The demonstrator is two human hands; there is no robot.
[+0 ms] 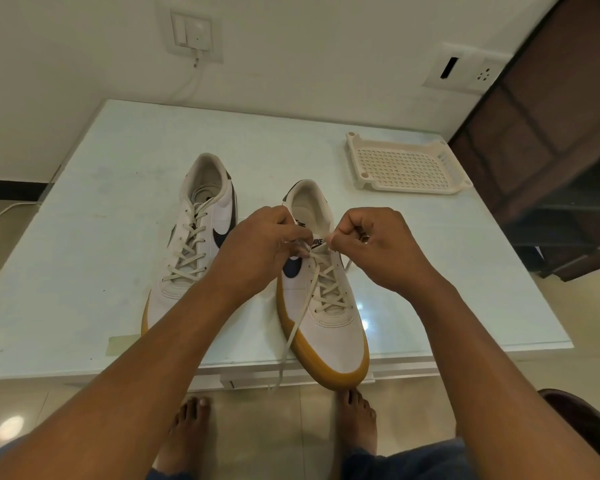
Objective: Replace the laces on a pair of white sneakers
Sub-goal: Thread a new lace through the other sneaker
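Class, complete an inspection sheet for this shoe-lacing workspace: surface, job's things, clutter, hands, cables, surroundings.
Surface: pale glossy table, a few dark specks.
Job's things: left sneaker laced; right sneaker laced, toe at the near edge; its lace trails one end past that edge.
Clutter: perforated plastic tray, far right.
Hands: left hand and right hand each pinch the lace near the tongue.
Cables: white cable drops from the switch plate.
Surroundings: wall socket, dark wooden furniture, tiled floor.
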